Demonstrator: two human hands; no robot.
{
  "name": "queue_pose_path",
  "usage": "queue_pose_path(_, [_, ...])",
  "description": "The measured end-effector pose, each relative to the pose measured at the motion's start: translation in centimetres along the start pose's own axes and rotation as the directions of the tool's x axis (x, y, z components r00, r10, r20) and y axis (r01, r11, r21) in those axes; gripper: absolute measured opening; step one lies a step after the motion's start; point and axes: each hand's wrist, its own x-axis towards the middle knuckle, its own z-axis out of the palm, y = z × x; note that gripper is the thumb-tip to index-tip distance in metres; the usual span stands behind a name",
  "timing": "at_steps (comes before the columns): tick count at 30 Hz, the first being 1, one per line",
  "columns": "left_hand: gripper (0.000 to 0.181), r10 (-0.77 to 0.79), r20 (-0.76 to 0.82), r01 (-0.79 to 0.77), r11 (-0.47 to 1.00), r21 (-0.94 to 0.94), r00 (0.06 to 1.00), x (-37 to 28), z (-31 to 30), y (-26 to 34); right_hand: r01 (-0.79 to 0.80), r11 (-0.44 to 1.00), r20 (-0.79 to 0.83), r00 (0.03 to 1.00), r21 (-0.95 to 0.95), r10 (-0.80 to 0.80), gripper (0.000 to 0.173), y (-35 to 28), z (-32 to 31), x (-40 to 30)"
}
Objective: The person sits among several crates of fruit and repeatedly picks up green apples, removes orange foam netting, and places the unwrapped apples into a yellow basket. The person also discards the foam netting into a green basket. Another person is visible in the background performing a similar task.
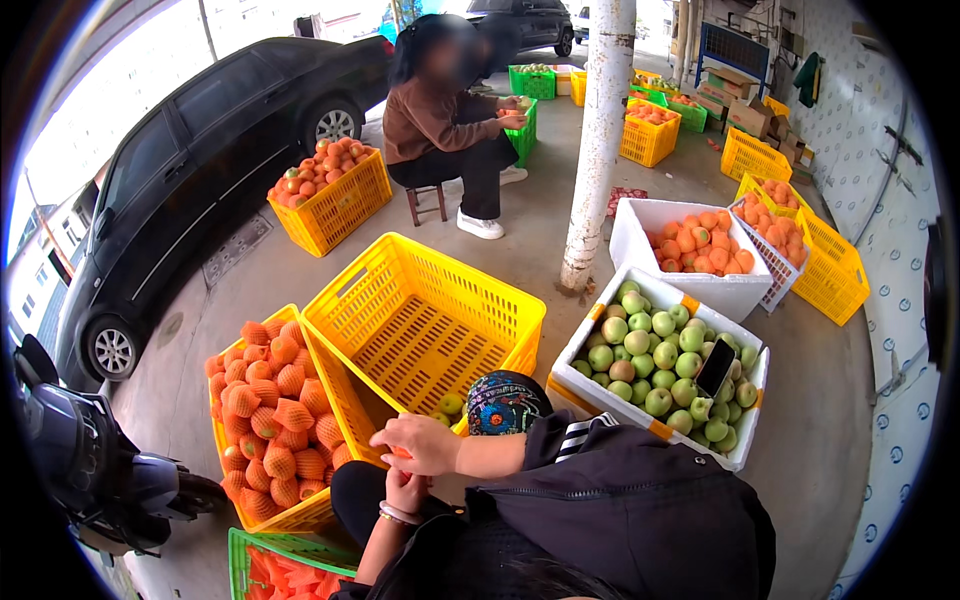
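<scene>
Close in front of my lap, my hands meet above the near rim of a yellow plastic crate. My right hand is above my left hand, which has bracelets at its wrist. Between them shows a bit of orange foam net, mostly covered by my fingers; whether fruit is inside is hidden. A few green apples lie in that crate's near corner. To my left, another yellow crate is heaped with apples in orange foam nets. Loose foam nets fill a green crate beside me.
At right, a white foam box holds green apples with a phone on top. Behind it stand a white post and more fruit boxes. Another person sits ahead. A black car and a scooter flank the left.
</scene>
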Motion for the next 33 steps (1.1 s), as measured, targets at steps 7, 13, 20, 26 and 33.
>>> queue_pose_path(7, [0.005, -0.004, 0.056, 0.007, 0.998, -0.061, 0.998, -2.1, 2.7, 0.6, 0.008, 0.984, -0.002, 1.0, -0.18, -0.008, 0.041, 0.1, 0.0, -1.3])
queue_pose_path(13, [0.005, 0.006, 0.058, -0.006, 1.0, 0.006, 0.998, -2.9, 2.3, -0.3, 0.1, 0.986, -0.02, 0.994, -0.131, -0.103, 0.044, -1.0, -0.5, -1.6])
queue_pose_path(20, [0.014, -0.054, -0.207, 0.045, 0.998, -0.051, 0.977, -2.1, 2.0, -2.1, 0.033, 0.999, 0.01, 0.999, -0.026, -0.033, 0.044, 0.5, -0.4, -1.8])
queue_pose_path(26, [0.024, -0.02, -0.285, 0.069, 0.984, 0.162, 0.958, -0.1, 1.5, -2.5, -0.147, 0.979, 0.206, 0.971, 0.138, 0.117, 0.028, 3.1, 0.1, -1.4])
queue_pose_path(33, [0.022, 0.061, -0.123, -0.02, 0.951, 0.31, 0.991, 2.3, 4.2, 0.2, -0.178, 0.978, 0.195, 0.969, 0.107, 0.155, 0.03, 5.3, -0.5, -1.4])
